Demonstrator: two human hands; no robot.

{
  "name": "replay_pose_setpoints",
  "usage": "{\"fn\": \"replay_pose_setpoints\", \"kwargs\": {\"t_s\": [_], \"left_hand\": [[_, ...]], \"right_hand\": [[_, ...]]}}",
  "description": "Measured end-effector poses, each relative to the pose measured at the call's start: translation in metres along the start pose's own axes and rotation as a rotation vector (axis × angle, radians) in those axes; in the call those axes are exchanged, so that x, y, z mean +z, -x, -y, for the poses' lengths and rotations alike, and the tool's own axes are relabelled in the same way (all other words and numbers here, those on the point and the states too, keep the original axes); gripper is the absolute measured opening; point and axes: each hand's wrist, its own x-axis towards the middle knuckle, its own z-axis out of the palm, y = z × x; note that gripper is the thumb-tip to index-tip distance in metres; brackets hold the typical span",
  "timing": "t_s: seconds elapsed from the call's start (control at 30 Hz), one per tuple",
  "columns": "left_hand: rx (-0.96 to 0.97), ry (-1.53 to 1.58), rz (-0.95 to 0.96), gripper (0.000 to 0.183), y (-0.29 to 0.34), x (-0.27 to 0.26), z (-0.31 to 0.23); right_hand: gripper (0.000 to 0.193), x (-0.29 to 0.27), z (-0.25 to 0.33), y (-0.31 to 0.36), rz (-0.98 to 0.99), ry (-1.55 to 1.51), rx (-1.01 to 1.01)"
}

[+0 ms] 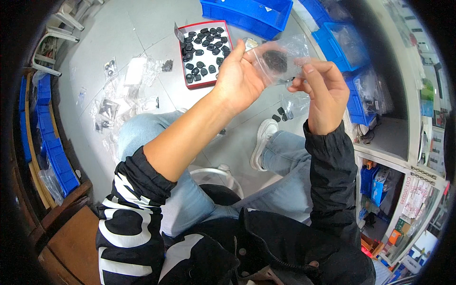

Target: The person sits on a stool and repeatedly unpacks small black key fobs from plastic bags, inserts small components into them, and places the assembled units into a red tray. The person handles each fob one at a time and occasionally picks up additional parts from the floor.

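Had grey floor [161,45] below, blue bins [355,104] right, tray [199,86] of black pieces [212,69] ahead, loose bags [126,114] left. Pinched clear bag [278,61] midair with right fingers [328,69]; couldn't tell left fingers' [260,49] grip behind it.

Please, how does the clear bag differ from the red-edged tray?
The clear bag is held up in the right hand, while the red-edged tray lies on the floor. The bag is see-through; the tray is white inside with red sides. The bag shows one dark mass, but the tray holds many separate black pieces. Both contain dark things.
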Motion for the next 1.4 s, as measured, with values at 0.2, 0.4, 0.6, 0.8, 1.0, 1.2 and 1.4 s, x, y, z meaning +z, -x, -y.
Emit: {"fn": "replay_pose_setpoints", "kwargs": {"t_s": [0.2, 0.4, 0.6, 0.8, 1.0, 1.2, 1.4], "left_hand": [[-0.168, -0.068, 0.02, 0.063, 0.004, 0.005, 0.007], [-0.131, -0.24, 0.0, 0.06, 0.007, 0.007, 0.01], [-0.052, -0.34, -0.062, 0.046, 0.002, 0.0, 0.007], [0.146, -0.524, -0.127, 0.044, 0.002, -0.001, 0.001], [0.042, -0.199, -0.088, 0.049, 0.001, 0.002, 0.001], [-0.045, -0.218, -0.15, 0.044, 0.004, 0.004, 0.005], [-0.08, -0.198, -0.125, 0.038, 0.005, 0.005, 0.003]], "right_hand": [[0.011, 0.001, 0.006, 0.001, 0.06, 0.114, -0.187], [0.011, 0.002, 0.002, -0.001, -0.012, 0.131, -0.182], [0.011, 0.008, -0.001, 0.004, 0.045, 0.079, -0.138], [0.011, 0.005, 0.001, 0.003, 0.031, 0.063, -0.12], [0.012, 0.006, 0.006, 0.005, 0.073, 0.083, -0.116], [0.012, -0.003, 0.011, 0.002, 0.03, 0.214, -0.164], [0.013, -0.018, 0.013, -0.01, -0.067, 0.027, -0.082]]}}
